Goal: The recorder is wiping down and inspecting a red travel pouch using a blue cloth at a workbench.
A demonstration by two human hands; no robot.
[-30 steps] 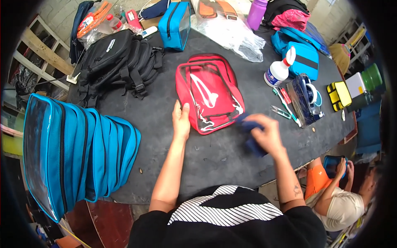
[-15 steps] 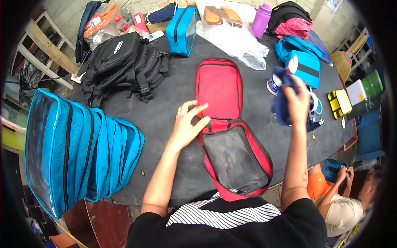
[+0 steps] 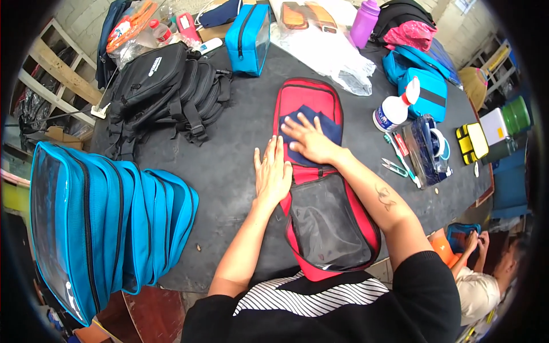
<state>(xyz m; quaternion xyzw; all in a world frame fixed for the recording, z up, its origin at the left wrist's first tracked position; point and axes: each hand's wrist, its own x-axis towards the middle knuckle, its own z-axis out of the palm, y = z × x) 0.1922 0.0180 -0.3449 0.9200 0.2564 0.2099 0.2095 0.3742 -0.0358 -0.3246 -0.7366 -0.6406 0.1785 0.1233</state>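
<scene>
A red zippered bag (image 3: 309, 90) lies opened out on the table, its lid folded away from me. The nearer half has a clear plastic window (image 3: 329, 223) with black trim. On the inside of the lid lies a dark blue cloth (image 3: 330, 130). My right hand (image 3: 306, 139) rests on this cloth, palm down with fingers spread. Flat along the bag's left edge, near the hinge, my left hand (image 3: 273, 174) lies with its fingers stretched out. Neither hand grips anything.
Right of the bag stand a white spray bottle (image 3: 390, 112), thread snips (image 3: 394, 167), a toothbrush (image 3: 405, 163) and a clear pouch (image 3: 423, 151). Blue bags (image 3: 108, 211) stand in a row at left, behind them a black backpack (image 3: 166, 91). A person (image 3: 486, 286) sits at lower right.
My right hand has moved left from beside the spray bottle, bringing the blue cloth onto the red lid. My left hand has come down flat on the bag's edge.
</scene>
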